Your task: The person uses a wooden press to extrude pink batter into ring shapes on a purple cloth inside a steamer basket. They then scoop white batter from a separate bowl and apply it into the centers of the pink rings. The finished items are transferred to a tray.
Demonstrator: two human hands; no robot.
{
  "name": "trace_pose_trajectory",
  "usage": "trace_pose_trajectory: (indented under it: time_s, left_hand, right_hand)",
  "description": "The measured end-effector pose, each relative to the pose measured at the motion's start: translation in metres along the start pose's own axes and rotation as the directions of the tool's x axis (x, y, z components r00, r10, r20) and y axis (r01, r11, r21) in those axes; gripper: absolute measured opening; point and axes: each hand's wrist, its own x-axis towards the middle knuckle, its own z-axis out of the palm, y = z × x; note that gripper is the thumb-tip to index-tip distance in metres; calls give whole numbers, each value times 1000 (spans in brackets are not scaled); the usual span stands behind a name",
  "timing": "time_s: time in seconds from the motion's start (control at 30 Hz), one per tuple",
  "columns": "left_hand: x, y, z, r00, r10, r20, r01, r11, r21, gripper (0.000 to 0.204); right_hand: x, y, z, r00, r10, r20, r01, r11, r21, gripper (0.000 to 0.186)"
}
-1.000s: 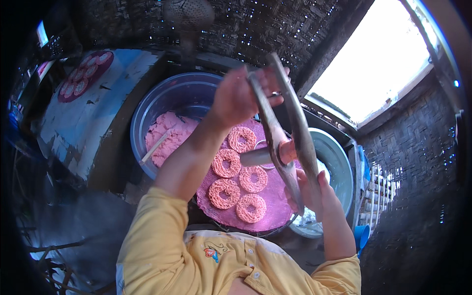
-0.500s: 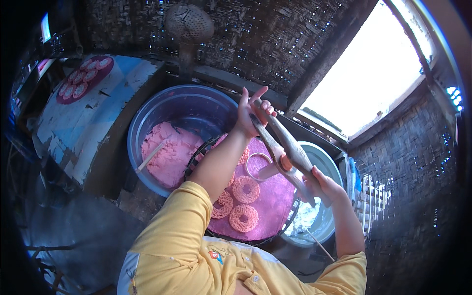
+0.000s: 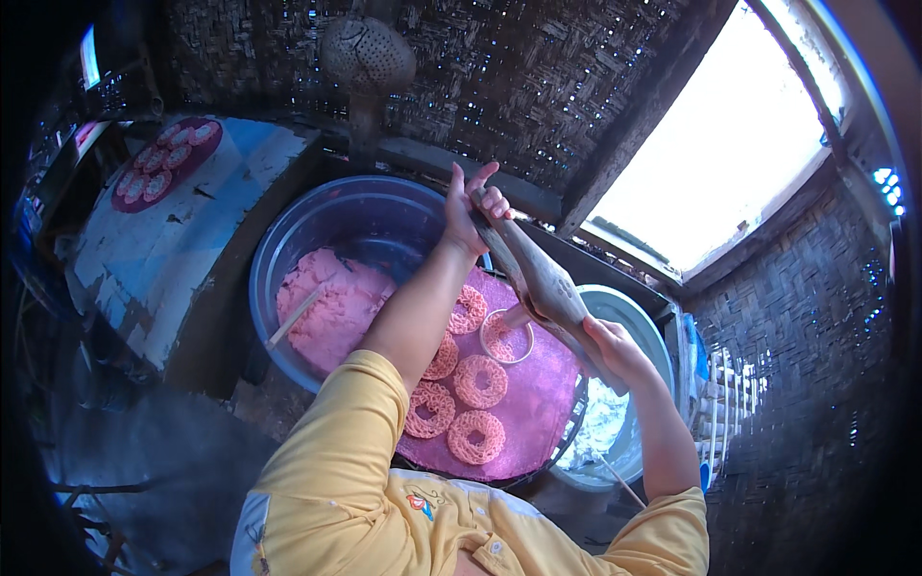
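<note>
press: long wooden press [image 3: 538, 274] held in both hands, slanting over the pink cloth tray [image 3: 547, 408]; a second ago it was raised high and steep, now it sits lower and flatter, with its nozzle [image 3: 516, 317] pointing down at the tray
nozzle cup: round rim [image 3: 507, 336] just above the cloth, a fresh ring of dough forming under it
left hand: left hand [image 3: 469, 213] on the far end of the press, thumb and fingers partly spread, palm pressing on the wood; loose grip, not a fist
right hand: right hand [image 3: 615, 350] clenched around the near end of the press
change: both press handles have come together and dropped toward the tray; reads as squeezing in progress
rings: five finished dough rings [image 3: 477, 437] on the cloth, same count as half a second ago; free cloth remains to the right
dough bowl: blue bowl [image 3: 288, 240] to the left holds pink dough [image 3: 331, 307] with a stick [image 3: 298, 317] in it, untouched
other bowl: pale bowl [image 3: 634, 317] on the right, partly under the tray
far tray: round tray of rings [image 3: 165, 163] on the worn worktop [image 3: 163, 259], upper left
</note>
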Motion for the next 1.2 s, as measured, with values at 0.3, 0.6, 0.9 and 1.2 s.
trace_pose_trajectory:
  time_s: [0.3,0.6,0.9,1.2]
  left_hand:
    - [-26,-31,-19,1000,-19,-16,18,997,-74,63]
    - [-23,25,12,992,-23,123,3,987,158,77]
    - [-98,6,37,979,-163,120,-138,-106,985,49]
    - [-219,102,3,952,-237,197,-86,410,908,43]
  right_hand:
    - [-28,12,-7,997,65,42,-67,997,39,44]
    - [-13,21,30,988,-147,41,142,983,119,46]
    - [18,3,60,894,-445,51,403,849,341,54]
    - [56,43,60,905,-254,-342,20,827,-561,24]
